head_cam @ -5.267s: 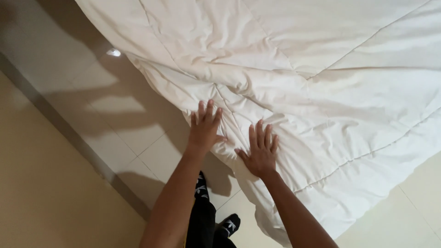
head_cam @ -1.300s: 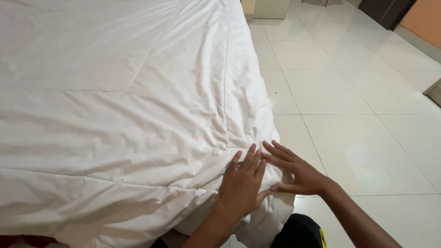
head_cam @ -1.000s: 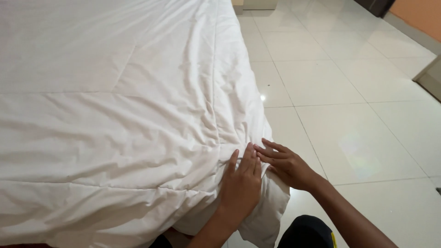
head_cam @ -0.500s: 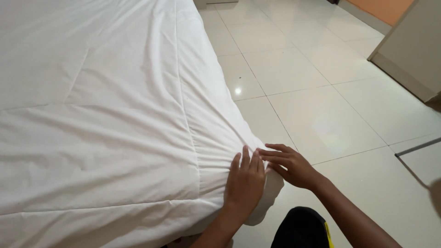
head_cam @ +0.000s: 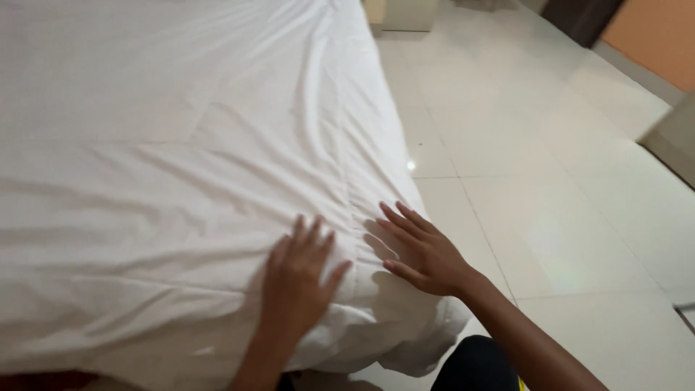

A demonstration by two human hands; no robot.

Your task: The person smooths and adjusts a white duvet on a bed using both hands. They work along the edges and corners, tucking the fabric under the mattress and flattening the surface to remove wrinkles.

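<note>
Head view — I am pressing both hands flat on the near corner of the white duvet (head_cam: 181, 166), which is stretching away ahead and to my left. My left hand (head_cam: 295, 279), fingers spread, is lying further in on the cover; my right hand (head_cam: 423, 250), also spread, is resting at the edge beside the tiled floor (head_cam: 565, 181).

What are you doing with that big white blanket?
A person is pressing both hands flat on a white quilt spread over a bed. The left hand rests on top near the corner, fingers spread. The right hand lies open on the quilt's edge, where it hangs down toward the pale tiled floor. Neither hand is gripping the fabric, which shows soft wrinkles around them.
</note>
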